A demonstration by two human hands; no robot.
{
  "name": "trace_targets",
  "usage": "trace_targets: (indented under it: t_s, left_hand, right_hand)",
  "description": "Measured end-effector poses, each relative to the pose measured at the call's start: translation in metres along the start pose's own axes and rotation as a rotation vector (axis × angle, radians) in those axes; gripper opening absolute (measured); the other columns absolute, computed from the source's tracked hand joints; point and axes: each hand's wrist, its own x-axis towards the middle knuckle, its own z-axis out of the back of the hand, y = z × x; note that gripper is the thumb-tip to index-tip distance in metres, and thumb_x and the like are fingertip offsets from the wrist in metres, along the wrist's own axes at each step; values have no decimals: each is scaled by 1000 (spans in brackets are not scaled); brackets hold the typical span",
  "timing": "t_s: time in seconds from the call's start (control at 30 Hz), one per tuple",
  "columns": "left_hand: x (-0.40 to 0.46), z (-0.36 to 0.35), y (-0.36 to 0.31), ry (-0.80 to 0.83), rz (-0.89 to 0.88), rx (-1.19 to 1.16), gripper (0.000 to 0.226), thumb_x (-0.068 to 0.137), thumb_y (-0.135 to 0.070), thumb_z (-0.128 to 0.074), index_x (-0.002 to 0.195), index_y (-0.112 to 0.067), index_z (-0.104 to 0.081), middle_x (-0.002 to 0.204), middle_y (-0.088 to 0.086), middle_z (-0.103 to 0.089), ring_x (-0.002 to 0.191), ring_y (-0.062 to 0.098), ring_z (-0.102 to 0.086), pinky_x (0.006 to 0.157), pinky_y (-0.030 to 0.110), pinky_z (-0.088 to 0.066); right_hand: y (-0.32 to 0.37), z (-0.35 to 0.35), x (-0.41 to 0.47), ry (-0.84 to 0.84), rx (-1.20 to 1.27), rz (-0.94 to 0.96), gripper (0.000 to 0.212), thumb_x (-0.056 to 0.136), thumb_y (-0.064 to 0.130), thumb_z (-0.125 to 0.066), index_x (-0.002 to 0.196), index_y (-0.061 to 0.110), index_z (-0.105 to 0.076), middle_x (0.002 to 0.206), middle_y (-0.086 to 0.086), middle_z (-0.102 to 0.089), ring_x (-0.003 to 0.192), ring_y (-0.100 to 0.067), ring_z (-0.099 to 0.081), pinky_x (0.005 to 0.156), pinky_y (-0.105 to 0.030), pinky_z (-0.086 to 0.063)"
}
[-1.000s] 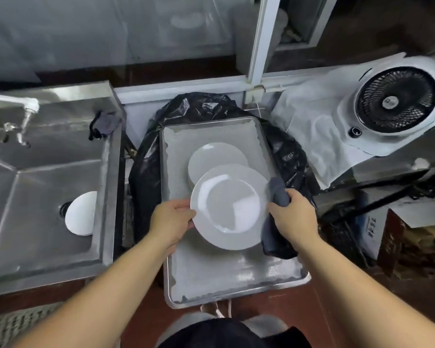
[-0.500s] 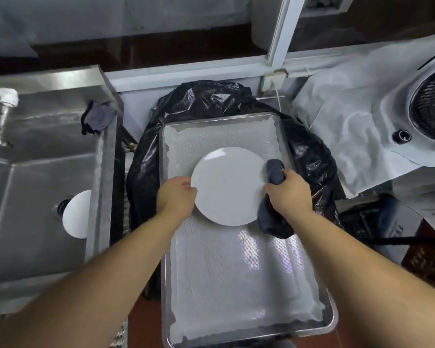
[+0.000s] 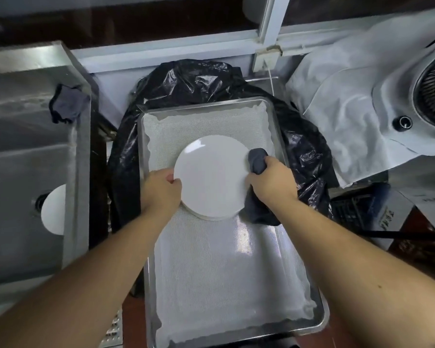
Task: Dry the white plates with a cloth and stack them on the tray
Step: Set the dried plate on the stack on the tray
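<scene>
At the centre of the frame, the left hand [image 3: 161,190] is pinching the near-left rim of the round white ceramic plate [image 3: 211,177], which is sitting on another plate over the mesh-lined steel tray [image 3: 274,121]. The right hand [image 3: 271,183] is curling tight around the bunched dark grey cloth [image 3: 258,159] at the plate's right edge. That plate is looking stiff, glossy and breakable, likely slippery if damp, so opposite rims seem the safest hold; another white plate [image 3: 53,209] is waiting in the steel sink [image 3: 23,146] at the left.

**A Dishwashing Corner in a Kitchen**

I am in a place for washing up. A big steel sink [image 3: 30,151] is beside me with a plate [image 3: 54,209] in it. A metal tray [image 3: 276,126] sits on a black bag [image 3: 199,81], near a fan [image 3: 432,94].
</scene>
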Motion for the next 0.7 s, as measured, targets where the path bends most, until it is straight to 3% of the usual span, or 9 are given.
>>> trace_targets:
  t_s: [0.13,0.27,0.5,0.7]
  left_hand:
    - [1,-3,5,10,33,-37,22,99,-14,-60,115,-15,-75,87,-13,-64,86,19,-63,70,31,-52]
    - [4,-4,9,23,57,-41,30,102,-20,-59,129,-20,-70,110,-11,-66,96,16,-62,77,30,-50]
    - [-35,4,27,21,143,-73,40,101,-28,-58,142,-28,-63,118,-15,-67,83,2,-58,61,23,-48]
    - [-108,16,44,11,118,-58,43,103,-27,-59,147,-26,-59,136,-2,-61,101,15,-63,64,24,-50]
  right_hand:
    - [-6,3,4,36,-5,23,19,89,30,-68,98,17,-57,91,-3,-65,82,-29,-59,59,-34,-35]
    - [-18,9,0,-1,107,-53,21,88,35,-70,95,17,-60,91,1,-66,80,-21,-59,61,-32,-39]
    - [-40,40,-33,-51,150,-59,18,93,39,-68,91,24,-59,88,4,-65,76,-12,-58,58,-27,-37]
    - [-43,53,-80,48,111,72,29,91,40,-71,107,19,-59,99,-3,-67,93,-31,-63,76,-39,-46]
